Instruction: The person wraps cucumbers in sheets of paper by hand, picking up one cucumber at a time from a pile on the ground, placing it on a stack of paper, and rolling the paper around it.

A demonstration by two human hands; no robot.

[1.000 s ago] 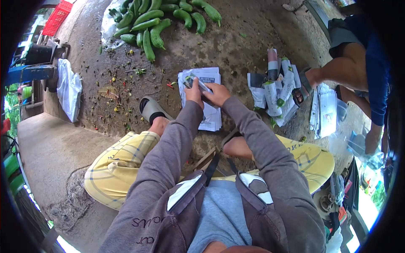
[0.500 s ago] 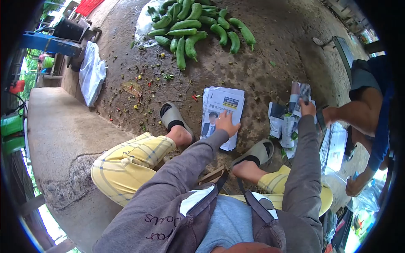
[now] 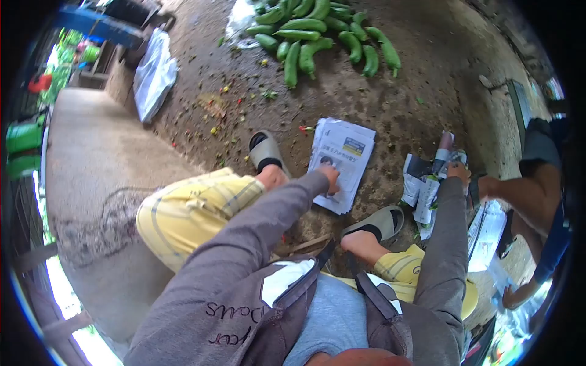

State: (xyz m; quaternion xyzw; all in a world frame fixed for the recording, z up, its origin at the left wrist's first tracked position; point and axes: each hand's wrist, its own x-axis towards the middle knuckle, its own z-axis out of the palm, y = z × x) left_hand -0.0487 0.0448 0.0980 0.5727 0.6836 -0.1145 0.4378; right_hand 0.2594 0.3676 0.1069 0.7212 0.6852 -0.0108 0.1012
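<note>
Head camera: the newspaper stack (image 3: 358,163) lies under my left hand (image 3: 331,175), the nearer one, long axis running away and slightly right; my right hand (image 3: 458,172) is at the newspaper-wrapped bundles (image 3: 425,198), and I can't tell either hand's grip.

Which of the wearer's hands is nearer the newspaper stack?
Left: the left hand is over the newspaper stack, while the right hand is off to its right, at the paper-wrapped bundles.
</note>
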